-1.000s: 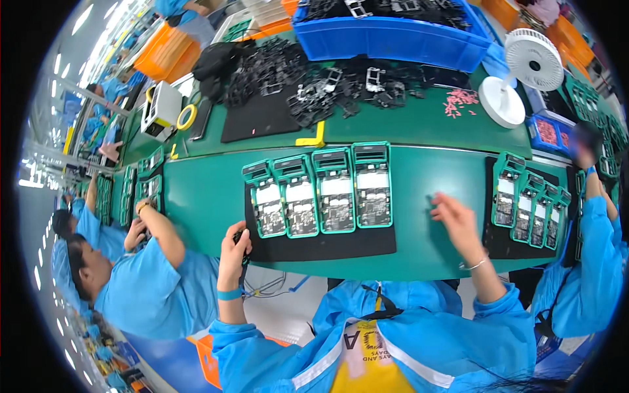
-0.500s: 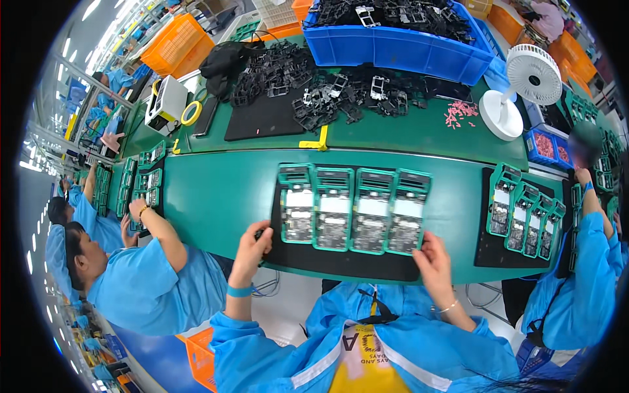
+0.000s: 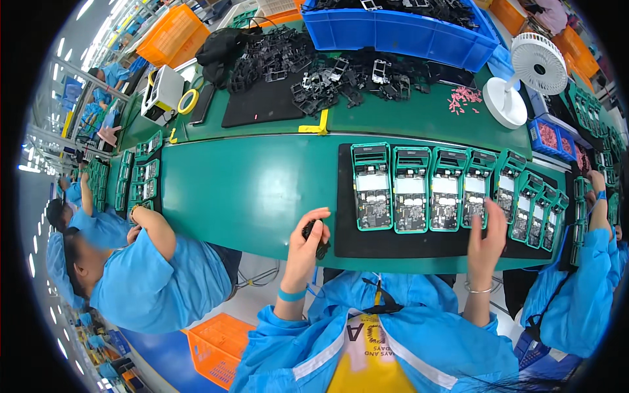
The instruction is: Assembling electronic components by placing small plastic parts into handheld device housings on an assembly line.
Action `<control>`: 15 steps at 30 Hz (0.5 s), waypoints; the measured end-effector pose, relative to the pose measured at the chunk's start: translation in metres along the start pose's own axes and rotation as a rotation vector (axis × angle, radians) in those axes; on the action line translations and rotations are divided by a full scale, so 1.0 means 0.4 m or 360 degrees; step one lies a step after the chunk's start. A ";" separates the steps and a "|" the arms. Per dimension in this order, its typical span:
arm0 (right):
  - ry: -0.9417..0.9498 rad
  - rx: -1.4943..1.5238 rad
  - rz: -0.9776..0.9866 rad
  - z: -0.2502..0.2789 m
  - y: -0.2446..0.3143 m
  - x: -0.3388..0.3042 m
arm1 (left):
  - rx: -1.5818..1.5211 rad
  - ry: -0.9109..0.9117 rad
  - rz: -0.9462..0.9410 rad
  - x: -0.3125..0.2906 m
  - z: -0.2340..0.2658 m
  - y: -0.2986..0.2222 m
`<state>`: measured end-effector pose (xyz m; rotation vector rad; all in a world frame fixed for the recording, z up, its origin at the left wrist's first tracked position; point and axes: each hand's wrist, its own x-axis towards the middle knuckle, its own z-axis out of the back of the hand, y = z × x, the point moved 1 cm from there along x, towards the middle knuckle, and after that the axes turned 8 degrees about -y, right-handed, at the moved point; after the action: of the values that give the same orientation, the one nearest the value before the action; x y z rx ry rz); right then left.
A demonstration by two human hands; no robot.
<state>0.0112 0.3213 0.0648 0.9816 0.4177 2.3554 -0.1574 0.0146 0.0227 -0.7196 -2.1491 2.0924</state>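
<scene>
Black mat [image 3: 419, 243] loaded with a row of green-framed circuit boards [image 3: 411, 190] sits at the near edge of the green surface [image 3: 255, 190], right in front of the person. Left hand [image 3: 308, 239] is closed around a small black tool [image 3: 317, 237] at the mat's left corner. Right hand [image 3: 485, 237] is open, fingers spread flat over the mat's right side, touching the boards there. Blue bin [image 3: 400, 29] of black parts sits well behind, white fan [image 3: 531, 72] off to the right

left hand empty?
No: the left hand grips a small black tool at the left edge of the black mat bearing the green-framed boards.
</scene>
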 end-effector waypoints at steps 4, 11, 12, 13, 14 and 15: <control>0.0550 0.0935 0.0164 -0.070 0.227 -0.025 | -0.0674 -0.0136 -0.0120 -0.034 -0.123 -0.043; 0.0811 0.1231 -0.0021 -0.160 0.305 -0.066 | -0.1064 -0.0061 -0.0272 -0.058 -0.207 0.010; 0.0755 0.1274 -0.0054 -0.164 0.303 -0.062 | -0.1097 -0.0012 -0.0272 -0.061 -0.208 0.013; 0.0803 0.1325 -0.0132 -0.170 0.293 -0.063 | -0.1098 0.0003 -0.0278 -0.067 -0.210 0.016; 0.0850 0.1374 -0.0211 -0.175 0.281 -0.062 | -0.1098 -0.0006 -0.0277 -0.077 -0.207 0.021; 0.0953 0.1427 -0.0393 -0.177 0.271 -0.053 | -0.1186 -0.0055 -0.0080 -0.088 -0.202 0.030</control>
<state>-0.0675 0.2168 0.0560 0.4636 1.8122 2.1733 -0.0939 0.0767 0.0274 -0.6473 -2.9319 1.2397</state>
